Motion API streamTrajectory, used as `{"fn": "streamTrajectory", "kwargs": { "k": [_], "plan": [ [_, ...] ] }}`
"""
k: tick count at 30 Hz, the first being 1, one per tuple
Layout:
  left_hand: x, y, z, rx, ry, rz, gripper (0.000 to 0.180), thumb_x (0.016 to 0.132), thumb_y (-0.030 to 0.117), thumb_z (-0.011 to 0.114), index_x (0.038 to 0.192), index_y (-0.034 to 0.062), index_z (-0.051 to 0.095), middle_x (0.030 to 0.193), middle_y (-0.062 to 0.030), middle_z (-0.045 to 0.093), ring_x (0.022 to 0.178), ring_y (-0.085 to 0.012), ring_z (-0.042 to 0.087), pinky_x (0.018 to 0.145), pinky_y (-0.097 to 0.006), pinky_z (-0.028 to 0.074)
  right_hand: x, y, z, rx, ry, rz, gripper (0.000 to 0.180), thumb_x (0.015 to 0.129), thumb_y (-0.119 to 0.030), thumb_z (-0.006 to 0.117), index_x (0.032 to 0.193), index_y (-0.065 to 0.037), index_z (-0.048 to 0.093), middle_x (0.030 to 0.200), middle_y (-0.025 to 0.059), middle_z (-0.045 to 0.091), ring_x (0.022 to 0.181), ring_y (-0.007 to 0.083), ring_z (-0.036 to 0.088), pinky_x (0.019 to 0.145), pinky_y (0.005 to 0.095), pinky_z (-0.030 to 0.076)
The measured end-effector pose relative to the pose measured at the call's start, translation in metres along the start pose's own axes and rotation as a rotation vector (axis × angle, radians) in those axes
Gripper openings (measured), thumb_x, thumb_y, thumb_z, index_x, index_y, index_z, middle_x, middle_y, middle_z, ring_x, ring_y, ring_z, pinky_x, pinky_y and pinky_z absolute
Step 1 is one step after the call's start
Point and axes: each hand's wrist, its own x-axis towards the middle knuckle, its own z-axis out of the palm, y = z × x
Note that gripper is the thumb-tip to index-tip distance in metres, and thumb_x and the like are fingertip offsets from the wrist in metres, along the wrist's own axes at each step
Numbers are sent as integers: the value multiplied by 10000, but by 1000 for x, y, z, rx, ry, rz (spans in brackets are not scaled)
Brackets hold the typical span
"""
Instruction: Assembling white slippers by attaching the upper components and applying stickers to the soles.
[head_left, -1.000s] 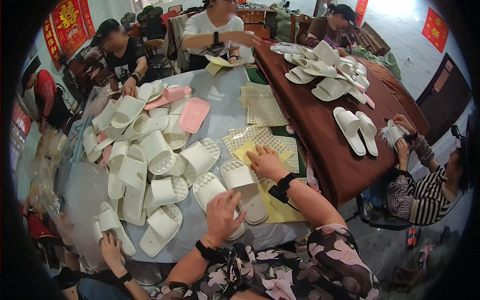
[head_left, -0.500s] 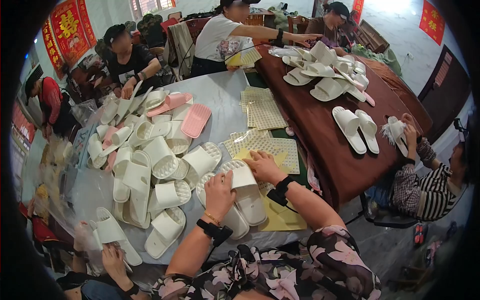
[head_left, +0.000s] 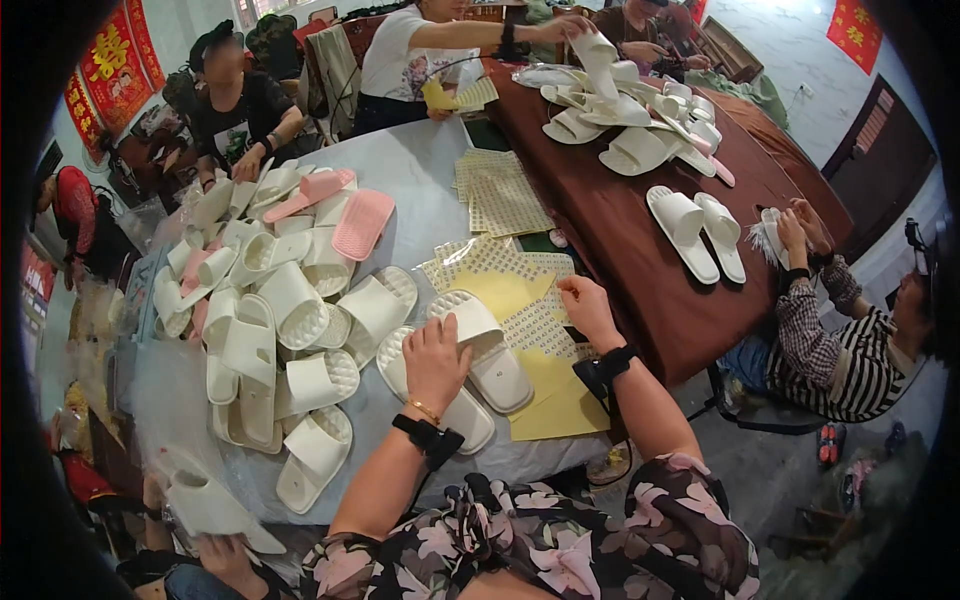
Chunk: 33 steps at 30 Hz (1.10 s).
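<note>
A pair of white slippers lies side by side in front of me, toes pointing away. My left hand is closed over the strap of the left one, fingertips beside the right slipper. My right hand is at the edge of the sticker sheets, thumb and fingers pinched together; anything between them is too small to make out. Yellow backing paper lies under the sheets, next to the right slipper.
A heap of white slippers, with a few pink slippers, covers the table's left. More sticker sheets lie farther back. Another slipper pile stands on the brown-covered table. Co-workers surround the tables; one's hand holds a slipper at lower left.
My right hand has left the right slipper and moved right to the sticker sheets. My left hand stays on the slippers. A co-worker across the table has lifted a white slipper from the far pile.
</note>
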Motion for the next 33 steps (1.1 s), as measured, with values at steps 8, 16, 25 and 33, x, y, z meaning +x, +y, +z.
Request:
{"fn": "streamTrajectory", "kwargs": {
  "k": [8,16,25,33],
  "plan": [
    [-44,17,-29,-347,27,273,387,804,188,704,1166,69,640,1167,-116,611,1067,-290,584,921,-411,438,-29,18,-14,-176,-43,-18,113,807,-47,655,912,-12,676,857,181,651,823,361,645,750,411,521],
    [-70,19,-8,-385,-98,136,407,823,240,694,1199,97,634,1234,-122,578,1153,-293,546,981,-425,410,-28,15,-2,-229,-129,76,102,824,-93,681,920,-58,674,920,152,637,859,357,632,748,431,505],
    [-71,16,-9,-391,-127,89,431,830,264,685,1226,107,617,1259,-122,563,1162,-303,540,996,-437,402,-17,9,-2,-328,-259,168,153,840,-104,680,984,-63,648,999,164,630,932,379,623,787,437,503],
    [-74,15,-6,-417,-106,84,432,828,260,688,1224,106,609,1260,-122,560,1151,-317,538,991,-439,403,-18,15,2,-303,-218,138,159,813,-52,682,963,-36,633,933,161,623,887,343,627,781,410,505]
  ]
}}
